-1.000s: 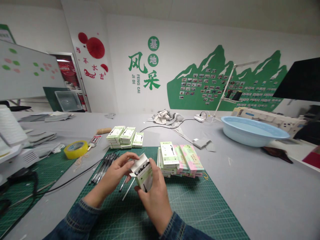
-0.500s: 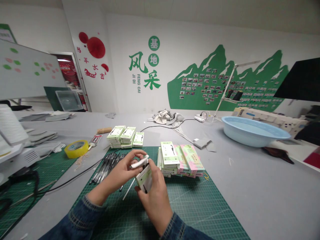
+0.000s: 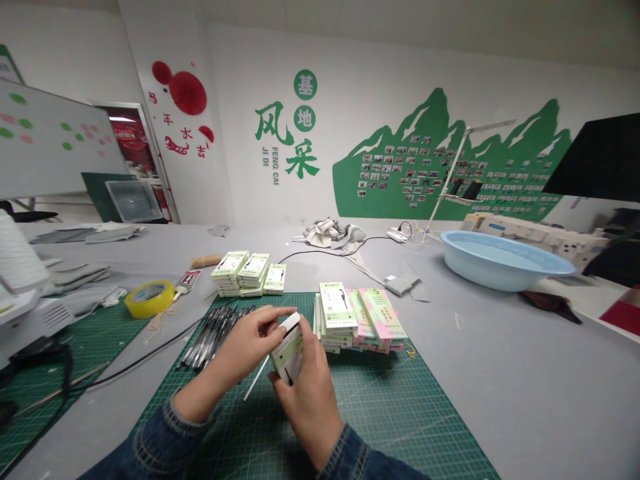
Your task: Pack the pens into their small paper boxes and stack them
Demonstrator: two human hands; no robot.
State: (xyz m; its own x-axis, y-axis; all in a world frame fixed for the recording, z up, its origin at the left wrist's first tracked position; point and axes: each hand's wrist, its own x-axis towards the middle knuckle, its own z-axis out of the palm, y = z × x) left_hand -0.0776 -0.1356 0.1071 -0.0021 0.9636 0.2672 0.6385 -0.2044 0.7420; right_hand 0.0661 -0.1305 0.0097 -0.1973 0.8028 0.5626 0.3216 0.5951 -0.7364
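A small white and light-green carton (image 3: 289, 352) stands tilted above the cutting mat (image 3: 380, 413). My right hand (image 3: 309, 403) wraps round it from the right, thumb low on its front and fingers along the far edge. At the carton's top left, my left hand (image 3: 249, 343) has its thumb and fingers bent against the flap end, where a dark gap shows below the white flap. Beside the left hand lies a pile of clear pens with dark parts (image 3: 213, 333). A thin white stick (image 3: 257, 380) rests under the carton. Similar green cartons (image 3: 340, 308) are stacked right of my hands.
Pink and green boxes (image 3: 384, 319) adjoin the right stack. More carton stacks (image 3: 231, 270) stand behind the mat. Yellow tape (image 3: 150, 300), a black cable (image 3: 145, 363) and a white machine (image 3: 35, 320) are at left. A blue basin (image 3: 500, 263) sits right; grey cloth (image 3: 335, 235) lies behind.
The carton's raised white end flap has folded down over the top. My left fingers have moved onto that end, while my right hand keeps its hold. The view has shifted slightly.
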